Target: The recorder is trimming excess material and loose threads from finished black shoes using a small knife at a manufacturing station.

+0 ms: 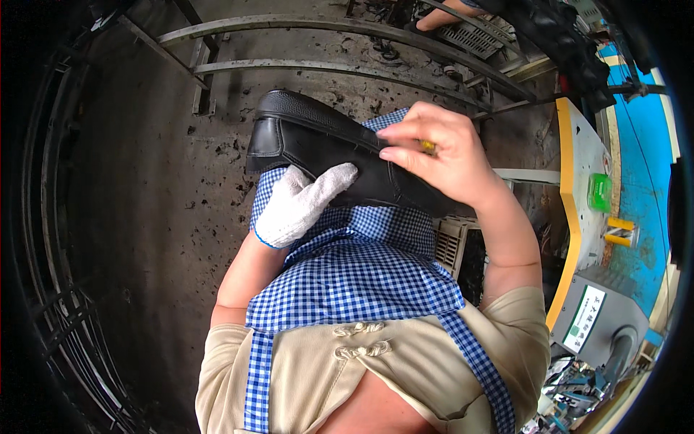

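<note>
A black leather shoe (329,148) lies across my lap on the blue checked apron, heel end to the left and its sole side turned up and away from me. My left hand (296,206), in a white knit glove, grips its lower side, with the thumb pressed on the black upper. Over the shoe's right part, my bare right hand (441,148) is closed in a pinch. Its thumb and fingertips are close to the seam between sole and upper, and what they hold is too small to make out. Something small and yellow (428,146) shows between its fingers.
A metal rack (325,65) with rails stands ahead over the littered floor. At right is a white machine table (585,166) with a yellow edge, carrying a green box (599,192). A beige crate (450,242) sits beside my lap. Another person's arm (441,16) shows beyond the rack.
</note>
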The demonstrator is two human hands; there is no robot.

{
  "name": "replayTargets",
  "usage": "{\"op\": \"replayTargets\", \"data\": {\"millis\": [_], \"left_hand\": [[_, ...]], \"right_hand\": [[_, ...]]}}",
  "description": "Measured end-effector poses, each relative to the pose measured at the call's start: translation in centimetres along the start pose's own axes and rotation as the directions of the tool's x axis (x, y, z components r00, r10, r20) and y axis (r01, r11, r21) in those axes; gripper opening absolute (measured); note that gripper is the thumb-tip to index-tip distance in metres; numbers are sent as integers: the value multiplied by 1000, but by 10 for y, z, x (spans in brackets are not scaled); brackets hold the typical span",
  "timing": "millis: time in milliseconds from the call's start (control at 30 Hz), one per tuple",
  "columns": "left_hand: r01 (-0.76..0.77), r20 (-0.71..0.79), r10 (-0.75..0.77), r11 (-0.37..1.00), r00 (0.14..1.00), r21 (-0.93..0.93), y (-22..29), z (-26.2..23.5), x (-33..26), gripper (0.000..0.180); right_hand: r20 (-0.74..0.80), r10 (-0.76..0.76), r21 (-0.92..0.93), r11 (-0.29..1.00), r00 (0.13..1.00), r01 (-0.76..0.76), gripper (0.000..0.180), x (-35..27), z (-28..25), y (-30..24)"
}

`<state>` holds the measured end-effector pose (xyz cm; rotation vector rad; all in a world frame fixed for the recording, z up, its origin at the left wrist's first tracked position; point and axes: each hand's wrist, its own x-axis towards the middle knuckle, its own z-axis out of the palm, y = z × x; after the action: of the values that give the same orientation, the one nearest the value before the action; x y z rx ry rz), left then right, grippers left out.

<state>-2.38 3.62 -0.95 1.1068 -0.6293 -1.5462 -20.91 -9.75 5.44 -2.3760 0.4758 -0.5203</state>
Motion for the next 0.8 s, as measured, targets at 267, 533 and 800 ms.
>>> {"op": "replayTargets", "data": {"millis": [267,533,800], "left_hand": [[-234,73,223,935,972,265,-1,2,-13,23],[-181,792,304,-871,530,456,-25,-14,-12,39],[-156,732,376,-824,569,545,-55,-17,1,46]], "right_hand": [[-62,-265,-371,901,962,224,20,3,17,-23],[193,-248,-678,666,949,312,5,12,16,-46],[196,-192,-614,741,962,273,10,9,23,-30]]}}
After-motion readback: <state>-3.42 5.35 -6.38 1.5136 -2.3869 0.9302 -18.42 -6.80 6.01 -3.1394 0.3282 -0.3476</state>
